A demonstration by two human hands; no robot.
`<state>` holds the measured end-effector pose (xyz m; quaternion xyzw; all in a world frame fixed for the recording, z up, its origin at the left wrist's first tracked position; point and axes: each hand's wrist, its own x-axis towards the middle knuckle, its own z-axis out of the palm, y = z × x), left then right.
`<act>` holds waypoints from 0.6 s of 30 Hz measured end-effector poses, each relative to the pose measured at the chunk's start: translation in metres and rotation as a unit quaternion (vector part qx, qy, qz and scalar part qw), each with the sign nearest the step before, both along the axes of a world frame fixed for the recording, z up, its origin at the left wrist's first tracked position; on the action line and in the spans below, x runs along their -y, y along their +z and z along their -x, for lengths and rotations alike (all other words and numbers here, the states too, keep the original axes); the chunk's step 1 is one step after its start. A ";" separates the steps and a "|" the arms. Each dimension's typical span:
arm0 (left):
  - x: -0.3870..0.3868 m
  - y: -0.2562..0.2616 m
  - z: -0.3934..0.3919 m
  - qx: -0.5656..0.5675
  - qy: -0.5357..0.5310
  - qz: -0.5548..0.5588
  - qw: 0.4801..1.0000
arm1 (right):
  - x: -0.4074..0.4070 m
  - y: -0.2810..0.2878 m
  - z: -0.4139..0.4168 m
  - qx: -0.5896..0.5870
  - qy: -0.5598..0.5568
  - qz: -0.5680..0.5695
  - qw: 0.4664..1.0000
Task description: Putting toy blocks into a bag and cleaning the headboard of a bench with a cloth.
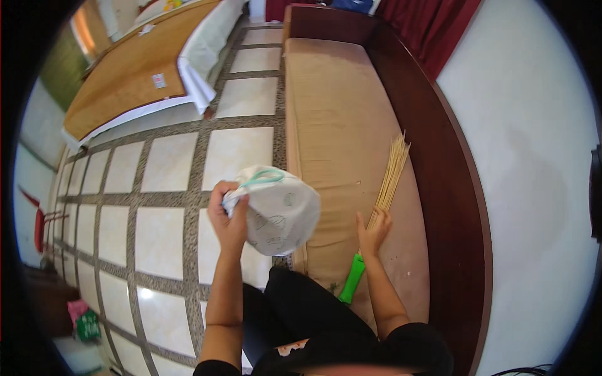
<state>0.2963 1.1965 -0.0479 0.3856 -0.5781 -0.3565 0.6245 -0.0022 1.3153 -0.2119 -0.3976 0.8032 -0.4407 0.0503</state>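
Observation:
My left hand (228, 211) grips the gathered edge of a white fabric pouch (282, 216) with printed drawings and a light teal cord, held up over the edge of the bench. My right hand (376, 230) rests on a bundle of thin sticks, like a stick broom (392, 171), with its fingers over the lower part of the sticks. The broom lies on the bench cushion, and its green plastic handle (352, 279) points toward my lap. Whether the right fingers close fully around the sticks is hard to see.
The long bench with a tan cushion (329, 117) has a dark wooden backrest (442, 188) along the white wall. A bed (136, 70) with a brown cover stands at upper left, beyond the tiled floor (164, 230). A red chair (40, 225) is at far left.

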 end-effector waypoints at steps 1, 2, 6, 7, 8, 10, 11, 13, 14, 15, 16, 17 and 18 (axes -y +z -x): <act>0.016 -0.012 -0.009 0.007 -0.003 0.027 1.000 | -0.004 -0.010 0.002 -0.193 -0.123 -0.110 0.967; 0.032 -0.025 -0.017 0.012 -0.014 0.038 0.999 | -0.006 -0.021 0.001 -0.202 -0.140 -0.121 0.962; 0.083 -0.086 -0.047 0.056 -0.011 0.030 0.998 | -0.012 -0.051 -0.003 -0.117 -0.247 -0.323 0.906; 0.091 -0.096 -0.054 0.066 -0.006 0.005 0.998 | -0.011 -0.053 -0.003 -0.104 -0.234 -0.334 0.907; 0.095 -0.102 -0.061 0.077 0.003 -0.024 0.997 | -0.010 -0.051 -0.004 -0.107 -0.247 -0.346 0.899; 0.101 -0.105 -0.074 0.103 0.004 -0.040 0.994 | -0.008 -0.043 -0.005 -0.084 -0.224 -0.325 0.915; 0.102 -0.101 -0.080 0.128 0.014 -0.060 0.990 | -0.010 -0.037 -0.010 -0.069 -0.229 -0.351 0.905; 0.100 -0.088 -0.087 0.172 0.028 -0.074 0.982 | -0.024 -0.031 -0.026 -0.076 -0.223 -0.371 0.898; 0.097 -0.078 -0.090 0.194 0.029 -0.107 0.975 | -0.033 -0.032 -0.037 -0.060 -0.233 -0.386 0.891; 0.094 -0.068 -0.092 0.216 0.029 -0.140 0.966 | -0.045 -0.036 -0.052 -0.046 -0.255 -0.409 0.875; 0.090 -0.056 -0.090 0.231 0.021 -0.134 0.964 | -0.054 -0.043 -0.063 -0.040 -0.278 -0.415 0.866; 0.085 -0.045 -0.088 0.239 0.005 -0.151 0.959 | -0.061 -0.054 -0.073 -0.015 -0.284 -0.431 0.857; 0.081 -0.033 -0.087 0.245 -0.010 -0.167 0.955 | -0.063 -0.066 -0.078 -0.008 -0.306 -0.429 0.850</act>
